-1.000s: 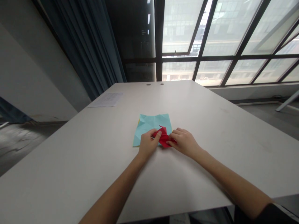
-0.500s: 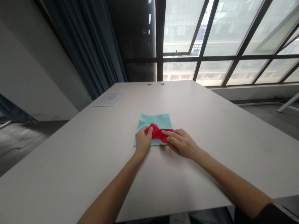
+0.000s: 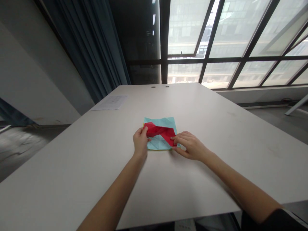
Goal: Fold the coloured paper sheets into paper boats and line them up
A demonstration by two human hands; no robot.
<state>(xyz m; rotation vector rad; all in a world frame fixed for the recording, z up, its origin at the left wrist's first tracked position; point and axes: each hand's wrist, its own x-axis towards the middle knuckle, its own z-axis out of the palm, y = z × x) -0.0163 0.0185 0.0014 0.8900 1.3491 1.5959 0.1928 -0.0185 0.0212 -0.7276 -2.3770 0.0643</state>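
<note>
As left hand [image 3: 140,142] had moved away from right hand [image 3: 190,146], red origami paper [image 3: 155,130] stretched wider over light-blue creased sheet [image 3: 157,143] on white surface [image 3: 72,160], folds apparently opening out. Left grip pinched its left end narrowly; right grip held lower right corner. Shaping seemed unfinished.

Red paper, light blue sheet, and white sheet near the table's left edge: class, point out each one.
Red paper [image 3: 160,130], head view: on its folded middle band.
Light blue sheet [image 3: 157,143], head view: on its creased near part.
White sheet [image 3: 110,102], head view: on the middle of its upper face.
</note>
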